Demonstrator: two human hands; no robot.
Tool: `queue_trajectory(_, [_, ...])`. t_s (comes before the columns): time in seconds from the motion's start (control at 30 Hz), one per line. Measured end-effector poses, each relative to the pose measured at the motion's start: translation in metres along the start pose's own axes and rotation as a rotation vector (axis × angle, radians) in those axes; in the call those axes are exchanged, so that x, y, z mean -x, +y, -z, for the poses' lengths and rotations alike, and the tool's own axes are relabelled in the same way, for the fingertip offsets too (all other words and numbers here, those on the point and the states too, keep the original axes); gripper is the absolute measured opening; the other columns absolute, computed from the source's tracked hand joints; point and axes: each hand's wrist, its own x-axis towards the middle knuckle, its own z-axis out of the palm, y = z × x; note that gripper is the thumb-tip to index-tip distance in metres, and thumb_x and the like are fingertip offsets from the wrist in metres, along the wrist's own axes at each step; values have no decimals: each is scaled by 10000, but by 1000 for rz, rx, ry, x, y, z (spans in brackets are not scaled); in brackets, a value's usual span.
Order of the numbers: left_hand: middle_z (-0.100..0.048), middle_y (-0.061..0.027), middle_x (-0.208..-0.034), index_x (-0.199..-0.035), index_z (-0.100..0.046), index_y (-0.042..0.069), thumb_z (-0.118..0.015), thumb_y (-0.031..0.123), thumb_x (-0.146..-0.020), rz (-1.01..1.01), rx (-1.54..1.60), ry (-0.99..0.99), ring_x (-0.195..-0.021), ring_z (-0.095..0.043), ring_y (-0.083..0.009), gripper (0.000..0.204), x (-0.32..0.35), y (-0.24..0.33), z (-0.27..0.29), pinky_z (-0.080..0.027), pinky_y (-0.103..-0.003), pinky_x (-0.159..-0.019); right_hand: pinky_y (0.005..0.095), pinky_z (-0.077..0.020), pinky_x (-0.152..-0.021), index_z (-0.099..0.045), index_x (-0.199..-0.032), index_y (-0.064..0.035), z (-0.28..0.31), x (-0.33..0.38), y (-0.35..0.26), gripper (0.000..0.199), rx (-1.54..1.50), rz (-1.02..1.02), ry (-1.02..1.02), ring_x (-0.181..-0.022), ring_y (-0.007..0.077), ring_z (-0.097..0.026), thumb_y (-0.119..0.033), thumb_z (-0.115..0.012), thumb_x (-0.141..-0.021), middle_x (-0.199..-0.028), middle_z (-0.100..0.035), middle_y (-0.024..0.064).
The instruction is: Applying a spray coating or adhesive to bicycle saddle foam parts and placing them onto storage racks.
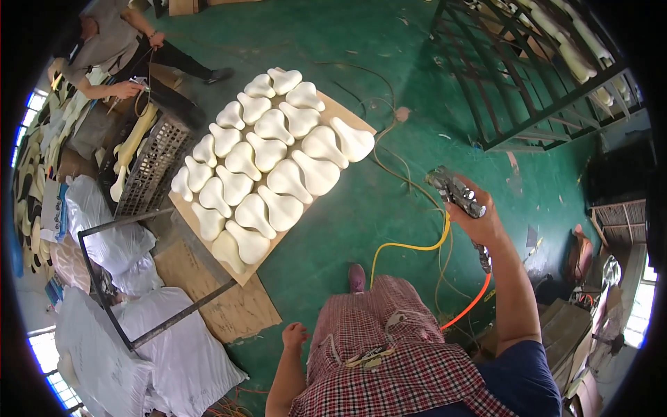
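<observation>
My right hand (474, 212) is wrapped round a spray gun (455, 191) caked with dark residue, raised over the floor on the right. An orange hose (469, 307) and a yellow hose (410, 244) run near its lower end. My left hand (295, 336) hangs low beside my checked apron (389, 340), its fingers curled with nothing seen in them. Ahead and to the left, several cream bicycle-saddle-shaped pieces (267, 151) lie close together in rows on a flat board (258, 272). Both hands are apart from these pieces.
A dark metal rack (514, 132) holds more pale pieces at the far right. White sacks (174, 340) and a metal frame (180, 306) stand at the left. Beyond a black perforated crate (154, 163), a co-worker (114, 48) handles a tool. Thin hoses (389, 156) trail over the green floor.
</observation>
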Motion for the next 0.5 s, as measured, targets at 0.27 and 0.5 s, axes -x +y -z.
queue_trajectory(0.27, [-579, -126, -898, -1038, -508, 9, -512, 162, -783, 8, -41, 12, -647, -600, -223, 298, 6, 20, -16, -449, -282, -499, 257, -429, -653, -493, -1091, -17, 4, 12, 26, 417, 102, -95, -48, -687, 111, -511, -87, -594, -693, -774, -576, 74])
queue_trajectory(0.5, [-578, -116, -874, -1028, -513, 20, -494, 172, -791, -2, -89, 2, -640, -596, -215, 283, 0, 31, -19, -449, -286, -506, 257, -429, -644, -493, -1085, -12, 1, -5, 18, 414, 44, -30, 16, -676, 109, -508, -82, -593, -690, -756, -569, 80])
